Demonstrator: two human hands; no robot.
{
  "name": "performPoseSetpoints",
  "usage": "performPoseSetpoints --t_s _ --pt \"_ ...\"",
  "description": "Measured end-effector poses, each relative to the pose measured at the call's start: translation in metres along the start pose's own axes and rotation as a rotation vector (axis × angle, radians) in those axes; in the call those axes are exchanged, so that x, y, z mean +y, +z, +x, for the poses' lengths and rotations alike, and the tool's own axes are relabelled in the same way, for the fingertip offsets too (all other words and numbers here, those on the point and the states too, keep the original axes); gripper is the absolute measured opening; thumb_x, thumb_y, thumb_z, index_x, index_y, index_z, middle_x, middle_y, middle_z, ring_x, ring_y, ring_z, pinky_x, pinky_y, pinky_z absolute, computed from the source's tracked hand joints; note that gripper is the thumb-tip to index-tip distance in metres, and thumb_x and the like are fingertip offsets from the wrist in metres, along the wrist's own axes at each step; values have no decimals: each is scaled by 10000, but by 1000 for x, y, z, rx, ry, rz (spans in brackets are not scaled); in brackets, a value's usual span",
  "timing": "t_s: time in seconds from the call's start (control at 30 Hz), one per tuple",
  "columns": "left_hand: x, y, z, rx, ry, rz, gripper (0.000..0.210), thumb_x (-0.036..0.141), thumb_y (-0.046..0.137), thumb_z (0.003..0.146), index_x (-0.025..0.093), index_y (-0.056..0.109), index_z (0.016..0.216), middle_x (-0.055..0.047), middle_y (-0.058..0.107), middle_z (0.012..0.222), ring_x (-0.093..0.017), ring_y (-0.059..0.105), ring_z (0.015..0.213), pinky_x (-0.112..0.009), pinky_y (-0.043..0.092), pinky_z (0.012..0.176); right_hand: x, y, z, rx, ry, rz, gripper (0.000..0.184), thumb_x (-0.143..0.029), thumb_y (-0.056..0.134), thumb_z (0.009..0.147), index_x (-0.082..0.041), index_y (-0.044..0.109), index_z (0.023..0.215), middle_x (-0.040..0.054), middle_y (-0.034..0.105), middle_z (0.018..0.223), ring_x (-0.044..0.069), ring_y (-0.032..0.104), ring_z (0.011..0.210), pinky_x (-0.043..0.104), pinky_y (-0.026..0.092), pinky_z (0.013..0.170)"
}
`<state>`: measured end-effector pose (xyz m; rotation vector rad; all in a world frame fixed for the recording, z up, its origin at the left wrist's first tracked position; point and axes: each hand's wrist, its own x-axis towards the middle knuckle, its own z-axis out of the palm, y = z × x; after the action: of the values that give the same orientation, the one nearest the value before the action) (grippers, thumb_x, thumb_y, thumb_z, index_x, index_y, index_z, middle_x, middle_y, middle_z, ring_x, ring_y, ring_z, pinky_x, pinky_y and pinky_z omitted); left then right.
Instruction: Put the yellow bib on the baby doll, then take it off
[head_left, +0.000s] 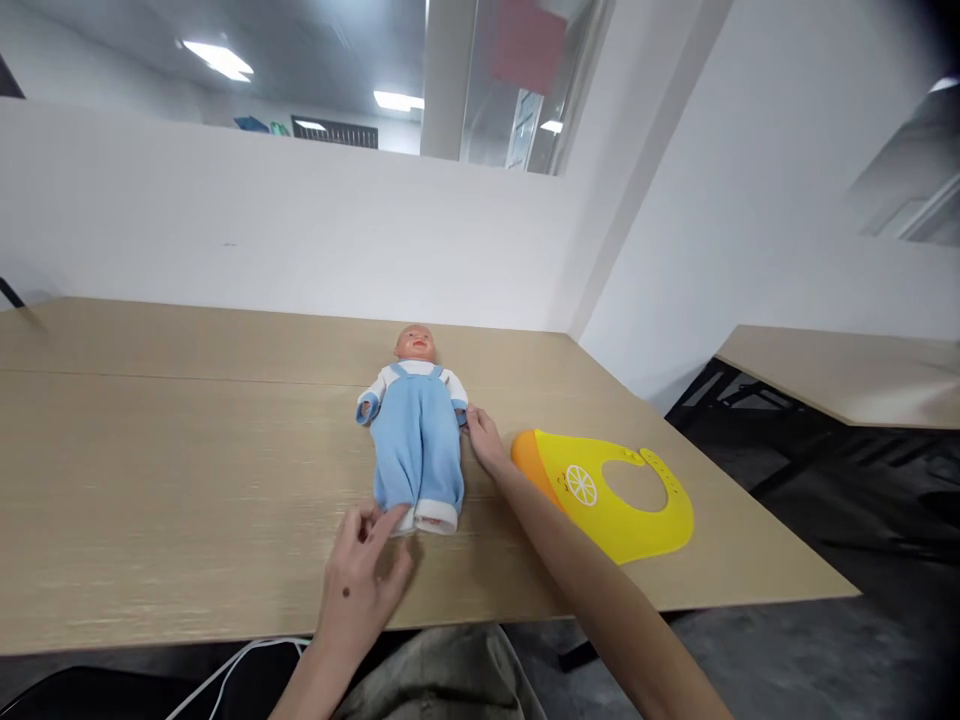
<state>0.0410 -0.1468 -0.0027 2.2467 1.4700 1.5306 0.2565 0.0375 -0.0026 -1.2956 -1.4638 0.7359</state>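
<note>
A baby doll (418,430) lies face up on the table, head toward the wall, in light blue overalls and a white top with blue cuffs. My left hand (365,565) is at the white hem of its left-side trouser leg in view. Its thumb and fingers are apart, the index finger reaching the hem. Alongside the doll's sleeve on the right is my right hand (484,435), fingers stretched out and touching the cuff; part of the fingers is hidden. To the right of that hand a yellow bib (555,455) with an orange pocket and a citrus-slice print lies flat.
The wooden table (187,480) meets a white wall (300,240) with a window above. A second table (847,375) stands to the right beyond a gap. A white cable (232,665) hangs below the front edge.
</note>
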Motion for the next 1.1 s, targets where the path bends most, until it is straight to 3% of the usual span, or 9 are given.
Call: performPoseSetpoints --t_s 0.17,0.37,0.6,0.83,0.97,1.1 --pt "4 8 12 45 193 220 220 204 592 847 210 678 1049 -105 516 987 -204 524 841 -328 479 716 -19 -2 -63 21 13 -8 449 -533 402 896 -181 559 1126 117 614 1189 214 548 1122 361 392 999" --pt "-2 18 15 51 237 293 168 197 539 884 208 683 968 -103 542 985 -186 527 807 -292 467 684 -31 -11 -112 -40 -29 12 396 -489 397 921 -183 553 1118 103 610 1170 201 548 1110 355 407 1001" --pt "-1 18 11 50 251 218 176 159 505 894 175 665 967 -100 551 969 -186 555 850 -291 482 728 -35 -12 -125 -120 -51 7 357 -486 447 922 -203 553 1112 102 617 1177 210 568 1106 360 419 973" --pt "-1 17 9 42 246 215 170 147 526 877 189 662 969 -93 555 969 -183 555 833 -299 482 746 -41 -15 -129 -72 -41 20 310 -465 455 912 -215 586 1041 75 648 1071 216 585 1040 359 431 946" --pt "-1 18 10 38 238 197 166 145 542 859 183 663 966 -99 557 973 -195 564 850 -304 485 744 -42 -27 -147 -70 44 80 374 -524 478 893 -198 617 1013 79 652 1055 233 588 1040 396 431 974" --pt "-3 20 9 60 237 170 167 139 553 839 176 669 954 -99 556 968 -207 569 882 -317 487 772 -48 -53 -172 -159 205 258 457 -587 608 797 -178 666 992 101 669 1074 250 609 1054 425 448 982"
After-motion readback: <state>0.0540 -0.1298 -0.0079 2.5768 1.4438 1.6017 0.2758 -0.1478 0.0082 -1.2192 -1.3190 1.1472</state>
